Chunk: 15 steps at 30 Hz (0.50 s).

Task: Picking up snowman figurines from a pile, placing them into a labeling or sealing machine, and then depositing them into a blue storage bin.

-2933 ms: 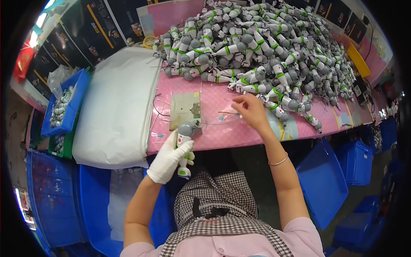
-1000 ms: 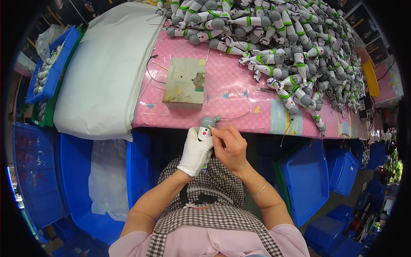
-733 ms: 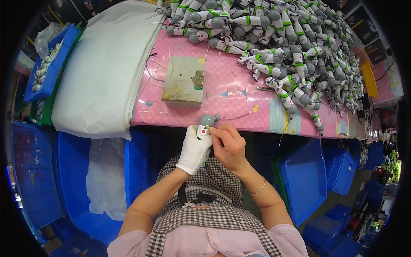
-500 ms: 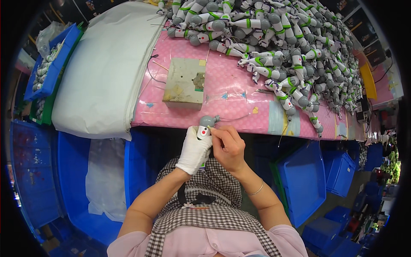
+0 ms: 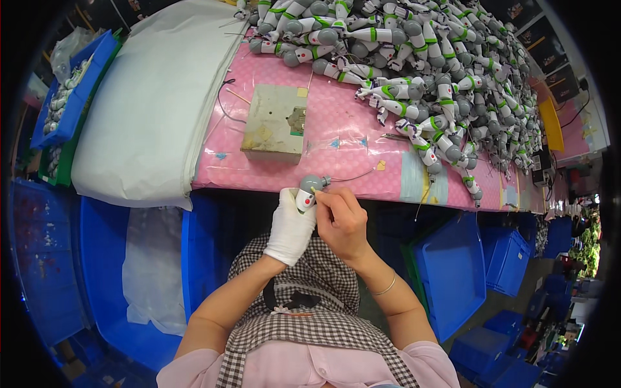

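A toy arm (image 5: 310, 184), white with a grey ball end, a red dot and a dark dot, is held upright at the table's front edge. Its lower part is hidden by the fingers of my left hand (image 5: 289, 229), which wears a white glove and is closed around it. My right hand (image 5: 343, 223), bare, has thumb and forefinger pinched together against the arm's side, just below the grey ball. Whatever sits between those fingertips is too small to make out. Just behind the ball, a small grey piece with a thin wire (image 5: 349, 177) lies on the table edge.
Many similar toy arms (image 5: 446, 97) are heaped at the back right of the pink-covered table (image 5: 217, 173). A metal box (image 5: 275, 119) stands mid-table, beside a white sheet stack (image 5: 142, 110). Blue bins (image 5: 453, 265) stand below at both sides; a blue crate (image 5: 84, 90) holds parts at far left.
The whole view has shifted slightly. Both hands keep nearly the same pose at the toy arm, with my right fingertips still pinched against it.
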Each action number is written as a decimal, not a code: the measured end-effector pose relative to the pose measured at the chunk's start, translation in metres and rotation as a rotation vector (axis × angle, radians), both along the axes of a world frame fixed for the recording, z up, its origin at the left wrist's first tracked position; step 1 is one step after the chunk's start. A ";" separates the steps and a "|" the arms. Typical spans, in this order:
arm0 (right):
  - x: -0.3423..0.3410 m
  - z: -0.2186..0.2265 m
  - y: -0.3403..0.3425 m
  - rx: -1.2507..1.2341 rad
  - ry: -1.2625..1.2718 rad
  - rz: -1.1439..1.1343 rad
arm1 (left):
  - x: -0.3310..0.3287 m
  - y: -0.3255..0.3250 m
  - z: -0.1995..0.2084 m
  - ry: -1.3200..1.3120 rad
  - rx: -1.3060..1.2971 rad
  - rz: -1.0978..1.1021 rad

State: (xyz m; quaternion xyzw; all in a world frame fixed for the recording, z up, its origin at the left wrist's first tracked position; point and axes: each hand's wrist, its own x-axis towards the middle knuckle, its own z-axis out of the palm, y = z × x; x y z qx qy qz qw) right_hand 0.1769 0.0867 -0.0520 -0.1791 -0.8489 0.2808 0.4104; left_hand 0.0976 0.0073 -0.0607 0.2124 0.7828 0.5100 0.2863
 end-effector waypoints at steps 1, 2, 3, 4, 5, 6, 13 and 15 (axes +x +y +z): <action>-0.003 0.002 0.003 -0.014 -0.008 -0.009 | 0.000 0.000 0.002 0.004 0.005 0.002; -0.004 0.003 0.004 -0.028 -0.015 -0.019 | 0.001 -0.001 0.003 0.008 0.010 0.005; -0.004 0.003 0.004 -0.025 -0.015 -0.019 | 0.000 0.000 0.002 0.009 0.012 0.004; -0.003 0.001 0.002 -0.032 -0.003 -0.012 | 0.000 -0.001 0.001 0.010 0.008 -0.001; -0.002 0.000 0.001 -0.039 0.008 -0.006 | -0.001 -0.001 0.000 0.010 0.003 -0.006; -0.001 0.000 0.001 -0.038 0.007 -0.004 | 0.000 -0.001 -0.001 0.009 0.004 -0.003; -0.001 0.001 0.001 -0.044 0.001 0.000 | -0.001 -0.001 -0.002 0.002 -0.002 -0.005; 0.000 0.001 0.001 -0.052 -0.012 -0.004 | -0.001 -0.001 -0.002 0.004 0.019 -0.013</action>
